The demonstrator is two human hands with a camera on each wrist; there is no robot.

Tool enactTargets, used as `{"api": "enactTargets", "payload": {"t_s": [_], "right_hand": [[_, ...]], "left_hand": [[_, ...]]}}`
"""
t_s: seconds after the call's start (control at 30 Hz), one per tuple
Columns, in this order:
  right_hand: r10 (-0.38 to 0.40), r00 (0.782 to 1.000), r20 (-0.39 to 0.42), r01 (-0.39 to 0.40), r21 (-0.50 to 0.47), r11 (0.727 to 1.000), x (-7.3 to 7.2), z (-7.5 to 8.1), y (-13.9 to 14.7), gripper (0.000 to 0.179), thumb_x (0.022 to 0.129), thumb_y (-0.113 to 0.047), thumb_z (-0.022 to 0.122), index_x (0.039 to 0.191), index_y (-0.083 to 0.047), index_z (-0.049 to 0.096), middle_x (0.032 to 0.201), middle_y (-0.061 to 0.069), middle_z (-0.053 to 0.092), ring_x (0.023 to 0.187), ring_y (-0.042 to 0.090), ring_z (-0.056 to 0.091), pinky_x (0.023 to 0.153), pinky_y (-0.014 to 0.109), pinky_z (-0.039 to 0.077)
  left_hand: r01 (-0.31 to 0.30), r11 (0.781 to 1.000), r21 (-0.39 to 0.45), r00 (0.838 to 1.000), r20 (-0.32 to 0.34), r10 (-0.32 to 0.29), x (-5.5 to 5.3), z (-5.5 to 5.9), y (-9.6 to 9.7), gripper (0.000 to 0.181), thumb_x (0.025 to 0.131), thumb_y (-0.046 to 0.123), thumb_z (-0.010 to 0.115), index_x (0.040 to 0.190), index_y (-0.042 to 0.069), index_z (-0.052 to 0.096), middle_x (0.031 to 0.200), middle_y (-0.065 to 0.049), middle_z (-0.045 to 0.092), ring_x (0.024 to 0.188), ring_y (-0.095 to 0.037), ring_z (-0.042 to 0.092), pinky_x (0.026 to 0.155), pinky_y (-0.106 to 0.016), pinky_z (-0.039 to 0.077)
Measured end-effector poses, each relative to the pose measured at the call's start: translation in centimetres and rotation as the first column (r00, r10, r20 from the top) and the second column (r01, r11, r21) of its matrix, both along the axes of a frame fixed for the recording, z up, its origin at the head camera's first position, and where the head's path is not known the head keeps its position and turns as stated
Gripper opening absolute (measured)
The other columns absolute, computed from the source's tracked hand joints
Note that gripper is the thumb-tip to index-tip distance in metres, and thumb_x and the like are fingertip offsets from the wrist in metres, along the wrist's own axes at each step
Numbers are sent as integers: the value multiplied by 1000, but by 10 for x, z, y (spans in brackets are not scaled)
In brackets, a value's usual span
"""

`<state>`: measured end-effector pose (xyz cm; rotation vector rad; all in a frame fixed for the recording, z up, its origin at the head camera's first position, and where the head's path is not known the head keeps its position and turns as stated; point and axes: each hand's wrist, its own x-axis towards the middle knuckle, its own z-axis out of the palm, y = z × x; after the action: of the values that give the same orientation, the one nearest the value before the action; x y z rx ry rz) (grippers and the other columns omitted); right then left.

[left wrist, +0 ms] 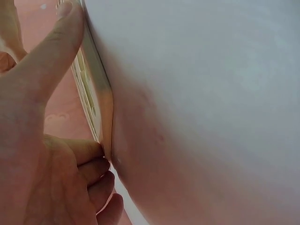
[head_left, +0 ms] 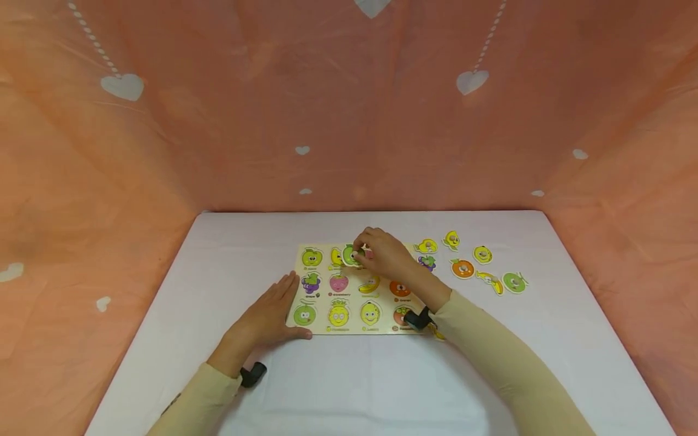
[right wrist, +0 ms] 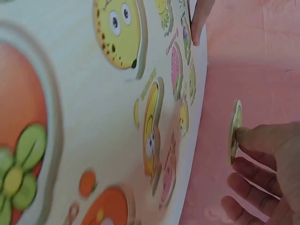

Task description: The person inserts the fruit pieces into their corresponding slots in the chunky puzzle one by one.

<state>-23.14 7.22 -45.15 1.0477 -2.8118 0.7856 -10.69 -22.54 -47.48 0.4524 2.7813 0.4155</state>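
A wooden fruit puzzle board (head_left: 354,297) with printed fruit pictures lies on the white table. My left hand (head_left: 267,309) rests along its left side, fingers stretched by the edge and thumb on the front edge. In the left wrist view, that thumb (left wrist: 51,51) lies straight along the board's side and the fingertips touch its corner. Over the board's back rows, my right hand (head_left: 384,251) pinches a green knobbed puzzle piece (head_left: 348,255) between thumb and fingers. The right wrist view shows this piece (right wrist: 233,136) edge-on, raised above the board.
Loose knobbed pieces are scattered right of the board: an orange (head_left: 462,268), a banana (head_left: 491,282), a lemon (head_left: 482,254), a green round fruit (head_left: 514,282) and several others. A pink curtain (head_left: 349,121) stands behind the table.
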Motion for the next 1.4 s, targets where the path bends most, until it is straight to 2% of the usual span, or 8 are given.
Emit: {"api": "enactTargets", "payload": {"t_s": [0.43, 0.8, 1.1, 1.27, 1.4], "right_hand": [[-12, 998, 66, 12, -2, 1000, -8, -8, -32, 17, 102, -25, 77, 113, -12, 75, 114, 1, 70, 110, 20, 66, 100, 40, 57], [-4, 996, 91, 5, -5, 1000, -19, -14, -56, 16, 104, -25, 75, 112, -12, 75, 110, 1, 68, 99, 18, 64, 88, 35, 58], [1, 990, 140, -1, -7, 1000, -20, -17, -73, 15, 105, -27, 73, 113, -14, 74, 113, -1, 67, 103, 15, 62, 96, 34, 57], [-7, 985, 170, 9, -14, 1000, -21, -18, -81, 14, 105, -26, 73, 113, -15, 73, 112, -2, 66, 101, 14, 60, 94, 32, 56], [7, 989, 150, -8, 4, 1000, -23, -21, -88, 15, 105, -26, 72, 112, -13, 74, 110, 0, 67, 98, 15, 60, 91, 32, 55]], "left_hand": [[-12, 1000, 16, 1000, 12, 11, 0, 1, 3, 131, 81, 59, 89, 168, -7, 17, 178, -23, 14, 165, -38, 15, 134, -52, 21], [3, 1000, 14, 1000, 7, -3, 0, 1, 2, 131, 81, 59, 89, 167, -10, 18, 177, -26, 14, 164, -41, 17, 133, -54, 21], [15, 1000, 24, 1000, -2, -14, 0, 2, 1, 130, 82, 59, 89, 166, -11, 19, 177, -27, 15, 164, -42, 18, 133, -55, 22], [8, 999, 34, 1000, 4, -8, 0, 3, 2, 131, 81, 58, 89, 166, -11, 19, 176, -27, 15, 164, -42, 17, 133, -55, 21], [4, 999, 35, 1000, 5, -4, 0, 3, 1, 131, 81, 58, 90, 166, -11, 19, 177, -27, 15, 164, -42, 17, 133, -55, 21]]}}
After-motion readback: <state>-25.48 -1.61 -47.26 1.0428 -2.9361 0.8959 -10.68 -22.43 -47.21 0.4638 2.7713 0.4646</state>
